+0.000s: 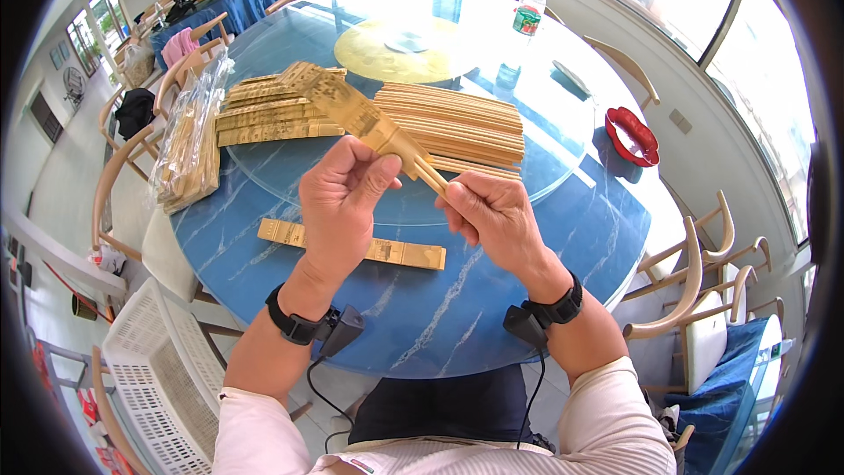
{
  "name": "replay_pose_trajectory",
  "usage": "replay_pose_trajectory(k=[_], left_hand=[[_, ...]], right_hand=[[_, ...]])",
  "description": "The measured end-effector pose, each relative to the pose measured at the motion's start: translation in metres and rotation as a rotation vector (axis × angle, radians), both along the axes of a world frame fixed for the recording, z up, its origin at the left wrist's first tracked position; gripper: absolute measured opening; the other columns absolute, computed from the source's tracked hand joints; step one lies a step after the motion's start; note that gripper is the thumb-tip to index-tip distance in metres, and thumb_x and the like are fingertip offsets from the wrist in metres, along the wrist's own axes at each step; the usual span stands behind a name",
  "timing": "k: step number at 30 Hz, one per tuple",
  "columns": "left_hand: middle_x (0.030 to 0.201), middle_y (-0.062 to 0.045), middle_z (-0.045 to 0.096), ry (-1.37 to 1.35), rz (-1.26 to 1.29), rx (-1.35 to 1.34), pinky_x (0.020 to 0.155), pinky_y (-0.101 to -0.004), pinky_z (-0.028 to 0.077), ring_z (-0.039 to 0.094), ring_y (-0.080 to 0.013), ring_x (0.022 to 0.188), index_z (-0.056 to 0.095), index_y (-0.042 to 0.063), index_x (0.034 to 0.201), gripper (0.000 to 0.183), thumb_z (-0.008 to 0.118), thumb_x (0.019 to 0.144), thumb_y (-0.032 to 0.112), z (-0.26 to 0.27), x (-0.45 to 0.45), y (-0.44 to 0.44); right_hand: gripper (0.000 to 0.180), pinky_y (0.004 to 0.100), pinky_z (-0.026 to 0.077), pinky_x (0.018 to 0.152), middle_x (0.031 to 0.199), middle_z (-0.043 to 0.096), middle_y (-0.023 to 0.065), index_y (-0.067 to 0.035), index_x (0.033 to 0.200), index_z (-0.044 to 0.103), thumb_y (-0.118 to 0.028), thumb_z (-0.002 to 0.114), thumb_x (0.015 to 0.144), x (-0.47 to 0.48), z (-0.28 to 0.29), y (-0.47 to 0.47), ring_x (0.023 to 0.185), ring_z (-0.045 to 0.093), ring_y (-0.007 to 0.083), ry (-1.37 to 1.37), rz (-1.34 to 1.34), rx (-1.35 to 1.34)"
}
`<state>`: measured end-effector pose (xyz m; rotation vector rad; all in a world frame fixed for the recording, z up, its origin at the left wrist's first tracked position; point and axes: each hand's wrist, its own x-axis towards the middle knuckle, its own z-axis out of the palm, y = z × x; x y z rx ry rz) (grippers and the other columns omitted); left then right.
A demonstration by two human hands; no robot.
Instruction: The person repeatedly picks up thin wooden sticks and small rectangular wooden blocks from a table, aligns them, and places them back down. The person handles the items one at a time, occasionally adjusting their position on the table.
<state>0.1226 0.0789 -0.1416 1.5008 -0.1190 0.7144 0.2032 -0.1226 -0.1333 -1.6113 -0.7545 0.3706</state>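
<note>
Before my chest, my left hand [349, 194] pinches a long printed golden paper sleeve [359, 112] near its lower end. From that end stick out thin wooden sticks [432, 178], probably a pair of chopsticks, and my right hand [491, 214] grips their far ends. Another flat printed sleeve [412, 254] lies on the blue marbled table [448, 316], partly hidden behind my left wrist. On the glass turntable, beyond my hands, is a row of bare wooden sticks [455, 122]. To its left lies a stack of printed golden sleeves [277, 112].
A clear plastic bag of wooden sticks [191, 145] lies at the table's left edge. Farther back stands a plastic bottle [529, 6], with a red scalloped dish [632, 136] at the right. Wooden chairs surround the table; a white plastic basket [161, 369] is at the lower left.
</note>
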Motion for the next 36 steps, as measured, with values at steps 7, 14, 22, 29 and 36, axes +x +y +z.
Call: replay_pose_trajectory(k=[7,14,22,29,36], left_hand=[[0.095,-0.003,0.077,0.221,-0.128,0.214,0.079,-0.0252,0.056,0.067,-0.0071,0.086,0.074,0.002,0.12,0.021,0.076,0.103,0.015,-0.005,0.0,-0.028],[0.101,-0.006,0.077,0.215,-0.205,-0.001,0.085,-0.0281,0.059,0.072,-0.0111,0.092,0.072,0.001,0.119,0.023,0.074,0.104,0.018,-0.001,0.004,-0.017],[0.11,-0.013,0.077,-0.08,-0.089,-0.593,0.093,-0.0369,0.06,0.074,-0.0207,0.097,0.064,0.002,0.123,0.026,0.054,0.115,0.025,0.009,0.01,0.008],[0.071,0.004,0.042,-0.323,-0.484,-0.907,0.059,-0.0278,0.034,0.034,-0.0099,0.062,0.064,0.008,0.112,0.024,0.05,0.116,0.027,0.005,0.016,0.079],[0.067,0.007,0.031,-0.144,-0.468,-0.929,0.053,-0.0268,0.025,0.025,-0.0087,0.058,0.058,0.015,0.095,0.037,0.049,0.116,0.044,0.001,0.014,0.027]], right_hand=[[0.037,0.0351,0.052,0.071,0.082,0.068,0.0093,0.002,0.121,0.064,-0.033,0.058,0.113,-0.002,-0.017,0.009,0.075,0.065,0.0213,-0.238,-0.088,0.055],[0.046,0.0369,0.055,0.077,0.094,0.069,0.0166,0.003,0.136,0.053,-0.035,0.06,0.112,-0.002,-0.017,0.01,0.083,0.069,0.0271,-0.257,-0.027,0.064],[0.032,0.0392,0.051,0.065,0.083,0.067,0.0159,0.002,0.131,0.057,-0.015,0.068,0.106,-0.007,-0.01,0.012,0.071,0.064,0.0278,-0.357,0.069,-0.162],[0.02,0.0239,0.039,0.052,0.071,0.057,-0.001,0.004,0.105,0.069,-0.013,0.06,0.111,-0.013,-0.014,0.015,0.058,0.046,0.005,-0.022,0.246,-0.206],[0.019,0.026,0.041,0.054,0.074,0.06,0.0003,0.003,0.102,0.068,-0.014,0.063,0.108,-0.018,-0.009,0.02,0.062,0.051,0.007,0.239,0.247,-0.195]])
